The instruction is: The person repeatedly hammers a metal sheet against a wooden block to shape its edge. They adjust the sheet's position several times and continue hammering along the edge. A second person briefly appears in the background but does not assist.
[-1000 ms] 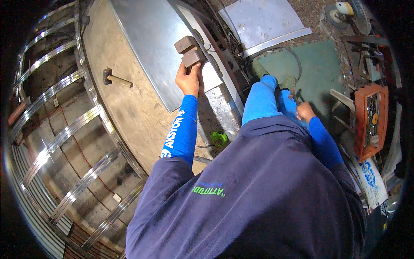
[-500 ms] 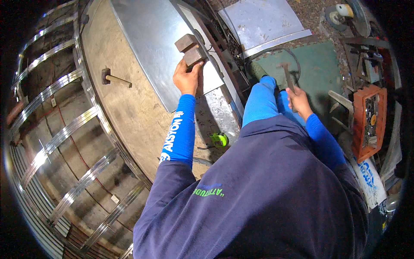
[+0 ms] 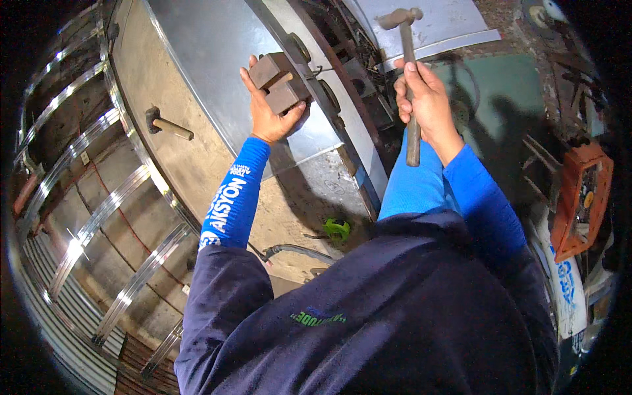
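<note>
My left hand (image 3: pixel 271 124) is wrapped round a brown, notched block (image 3: pixel 284 99), thumb on its near side and fingers along its left. The block rests on a shiny sheet of metal (image 3: pixel 210 49) near that sheet's right edge. To the right, my right hand (image 3: pixel 426 99) grips a ball-peen hammer (image 3: pixel 408 46) by its wooden handle. The hammer's head is raised above and beyond the fist, apart from the block and the sheet.
A mallet (image 3: pixel 171 128) lies on the wooden tabletop (image 3: pixel 141 72) at left. Close to my body are a bright green tape measure (image 3: pixel 336 230) and a black cable (image 3: pixel 296 249). Metal framing (image 3: pixel 108 210) stands left of the table. An orange crate (image 3: pixel 559 243) sits at right beside a green mat (image 3: pixel 520 82).
My right hand has lifted the hammer up and toward the block from beside my knees. My left hand stays at the block, its fingers further round it. The whole view has shifted slightly.
</note>
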`<state>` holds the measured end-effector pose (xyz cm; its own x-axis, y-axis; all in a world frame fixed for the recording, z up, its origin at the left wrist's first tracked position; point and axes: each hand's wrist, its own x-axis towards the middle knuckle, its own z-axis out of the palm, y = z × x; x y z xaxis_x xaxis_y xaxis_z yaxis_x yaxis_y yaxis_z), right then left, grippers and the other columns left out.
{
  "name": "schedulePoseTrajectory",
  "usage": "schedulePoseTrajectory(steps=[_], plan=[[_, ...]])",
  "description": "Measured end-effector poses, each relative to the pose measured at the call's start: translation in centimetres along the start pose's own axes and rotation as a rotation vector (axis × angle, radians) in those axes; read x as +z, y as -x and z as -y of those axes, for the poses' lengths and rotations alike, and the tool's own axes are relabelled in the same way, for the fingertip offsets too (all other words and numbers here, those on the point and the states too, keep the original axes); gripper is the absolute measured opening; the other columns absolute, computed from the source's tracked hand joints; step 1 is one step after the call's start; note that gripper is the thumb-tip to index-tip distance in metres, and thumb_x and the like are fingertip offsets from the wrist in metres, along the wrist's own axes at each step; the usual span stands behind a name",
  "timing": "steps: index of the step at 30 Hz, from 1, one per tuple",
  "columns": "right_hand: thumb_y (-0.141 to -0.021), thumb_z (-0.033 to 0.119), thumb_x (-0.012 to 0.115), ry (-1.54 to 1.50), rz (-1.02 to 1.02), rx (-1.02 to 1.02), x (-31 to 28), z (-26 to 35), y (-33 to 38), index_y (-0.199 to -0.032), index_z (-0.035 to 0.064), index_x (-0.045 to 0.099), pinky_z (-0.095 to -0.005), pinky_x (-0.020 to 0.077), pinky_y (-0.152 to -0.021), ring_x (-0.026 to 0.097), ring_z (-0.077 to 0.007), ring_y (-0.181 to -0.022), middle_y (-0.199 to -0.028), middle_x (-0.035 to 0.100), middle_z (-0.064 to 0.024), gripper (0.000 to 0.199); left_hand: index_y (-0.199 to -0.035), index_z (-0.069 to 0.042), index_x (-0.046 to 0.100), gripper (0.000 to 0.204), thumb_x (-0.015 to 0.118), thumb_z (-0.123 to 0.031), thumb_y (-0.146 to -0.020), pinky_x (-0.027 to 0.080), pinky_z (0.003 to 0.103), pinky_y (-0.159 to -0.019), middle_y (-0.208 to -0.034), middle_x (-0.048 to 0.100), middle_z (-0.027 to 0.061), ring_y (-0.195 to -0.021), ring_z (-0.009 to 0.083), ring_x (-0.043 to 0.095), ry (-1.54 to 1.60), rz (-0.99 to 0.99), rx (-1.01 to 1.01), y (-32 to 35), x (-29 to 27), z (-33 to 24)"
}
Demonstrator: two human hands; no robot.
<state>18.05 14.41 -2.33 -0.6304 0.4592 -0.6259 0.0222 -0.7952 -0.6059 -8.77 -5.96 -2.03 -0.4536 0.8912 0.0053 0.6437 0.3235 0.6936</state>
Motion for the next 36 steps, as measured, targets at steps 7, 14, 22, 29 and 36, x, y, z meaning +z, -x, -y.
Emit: schedulePoseTrajectory(steps=[7, 14, 22, 29, 36], plan=[[-0.111, 0.035, 0.046, -0.140, 0.209, 0.243, 3.8, -5.0, 0.3, -0.128, 0.0030, 0.058, -0.0250, 0.0433, -0.041, 0.046, -0.0069, -0.047, -0.075, 0.053, 0.0002, 0.038, -0.159, -0.010, -0.025, 0.156, 0.096, -0.040, -0.066, 0.039, 0.046, -0.119, -0.168, 0.018, 0.0217, -0.144, 0.0402, 0.044, -0.071, 0.026, -0.081, 0.5, -0.6, -0.2], [-0.111, 0.035, 0.047, -0.157, 0.213, 0.253, 3.5, -4.2, 0.3, -0.122, 0.0029, 0.060, -0.0261, 0.0411, -0.037, 0.044, -0.0074, -0.043, -0.069, 0.052, -0.0007, 0.036, -0.159, -0.009, -0.021, 0.153, 0.096, -0.040, -0.065, 0.039, 0.046, -0.119, -0.166, 0.022, 0.0218, -0.142, 0.0410, 0.045, -0.051, 0.010, -0.079, 0.2, -0.5, -0.8], [-0.111, 0.033, 0.045, 0.001, 0.357, 0.313, 4.3, -4.9, 0.8, -0.110, 0.0048, 0.059, -0.0278, 0.0390, -0.036, 0.044, -0.0090, -0.041, -0.067, 0.052, -0.0007, 0.031, -0.159, -0.008, -0.021, 0.152, 0.095, -0.039, -0.066, 0.040, 0.046, -0.118, -0.165, 0.023, 0.0235, -0.141, 0.0415, 0.047, -0.118, 0.024, -0.047, 0.0, -0.1, -0.1], [-0.111, 0.033, 0.046, -0.296, -0.136, 0.047, 2.2, -4.0, -1.1, -0.117, 0.0032, 0.060, -0.0246, 0.0383, -0.034, 0.041, -0.0071, -0.041, -0.070, 0.051, 0.0005, 0.033, -0.159, -0.006, -0.020, 0.153, 0.097, -0.038, -0.065, 0.041, 0.045, -0.118, -0.166, 0.021, 0.0239, -0.141, 0.0398, 0.048, -0.099, 0.007, -0.060, 0.3, -0.5, -0.1], [-0.111, 0.032, 0.047, 0.031, 0.340, 0.300, 4.1, -3.8, -1.3, -0.115, 0.0034, 0.060, -0.0242, 0.0370, -0.033, 0.042, -0.0076, -0.039, -0.065, 0.051, -0.0011, 0.032, -0.159, -0.005, -0.020, 0.154, 0.097, -0.038, -0.064, 0.040, 0.045, -0.118, -0.167, 0.020, 0.0231, -0.141, 0.0397, 0.047, -0.082, -0.020, -0.062, 0.3, -0.3, -0.1]])
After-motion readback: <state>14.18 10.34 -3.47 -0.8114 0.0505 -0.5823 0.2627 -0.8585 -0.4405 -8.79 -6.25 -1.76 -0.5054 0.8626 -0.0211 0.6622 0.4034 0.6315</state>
